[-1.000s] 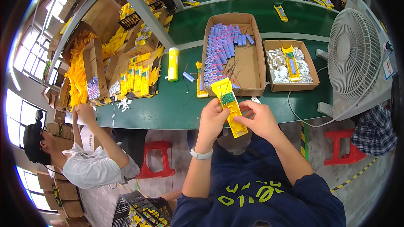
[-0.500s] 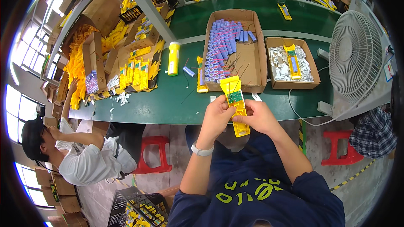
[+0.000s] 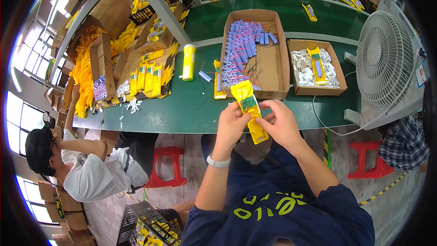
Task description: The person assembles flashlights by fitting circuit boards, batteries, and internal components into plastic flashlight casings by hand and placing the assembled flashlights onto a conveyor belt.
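- The left hand point(image 3: 231, 120) grips the yellow casing point(image 3: 250, 109) from its left side, fingers curled round the edge, thumb near the green circuit board point(image 3: 248, 103) set in the casing's upper half.
- The right hand point(image 3: 281, 122) closes on the casing from the right, fingertips pinching it just below the board.
- The casing is held in the air between both hands, over the near edge of the green table point(image 3: 182, 109), tilted so its wider end points up toward the big carton point(image 3: 272, 68).
- A white wristband point(image 3: 218, 162) sits on the left wrist.
- The big carton, just beyond the hands, holds rows of blue cells point(image 3: 241, 54) along its left side; its right half is mostly bare cardboard.
- The small carton point(image 3: 301, 91) to its right holds white parts and another yellow casing.
- A yellow torch point(image 3: 188, 62) lies on the table left of the big carton, with a loose blue cell just beside it.
- A white fan point(image 3: 384, 59) stands at the table's right end.
- Two red stools point(image 3: 165, 166) stand on the floor, one on each side of the person.
- At lower left another person in a white shirt point(image 3: 98, 180) leans toward the table, one arm raised to the piled yellow parts point(image 3: 84, 70).
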{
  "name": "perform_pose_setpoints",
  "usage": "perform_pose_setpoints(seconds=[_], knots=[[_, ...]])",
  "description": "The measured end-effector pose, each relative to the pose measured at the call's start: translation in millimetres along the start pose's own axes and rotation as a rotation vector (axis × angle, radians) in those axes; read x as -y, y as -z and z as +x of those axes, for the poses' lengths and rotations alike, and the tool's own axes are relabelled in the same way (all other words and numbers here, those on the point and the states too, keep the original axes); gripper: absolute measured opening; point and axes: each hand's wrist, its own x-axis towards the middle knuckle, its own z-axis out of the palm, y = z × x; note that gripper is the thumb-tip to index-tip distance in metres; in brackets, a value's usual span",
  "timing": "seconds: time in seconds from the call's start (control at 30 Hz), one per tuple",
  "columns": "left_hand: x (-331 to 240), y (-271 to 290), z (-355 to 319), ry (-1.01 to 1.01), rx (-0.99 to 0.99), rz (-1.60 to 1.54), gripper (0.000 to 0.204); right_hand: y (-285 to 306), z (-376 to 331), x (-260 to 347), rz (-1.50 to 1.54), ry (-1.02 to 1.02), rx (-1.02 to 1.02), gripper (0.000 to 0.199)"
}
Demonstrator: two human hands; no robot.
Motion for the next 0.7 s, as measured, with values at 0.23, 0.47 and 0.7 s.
perform_pose_setpoints(seconds=[0.23, 0.47, 0.7], knots=[[-4.1, -8.8, -5.4, 0.032, -0.048, -0.135, 0.041, 0.3, -8.0, -2.1, -0.197, 0.073, 0.039, 0.016], [7.5, -3.5, -9.8, 0.017, 0.07, -0.227, 0.061, 2.3, -8.2, -9.6, -0.238, 0.063, 0.027, 0.014], [10.0, -6.6, -9.1, -0.027, 0.067, -0.217, 0.071, 11.8, -4.8, -7.2, -0.031, -0.092, 0.078, 0.013]])
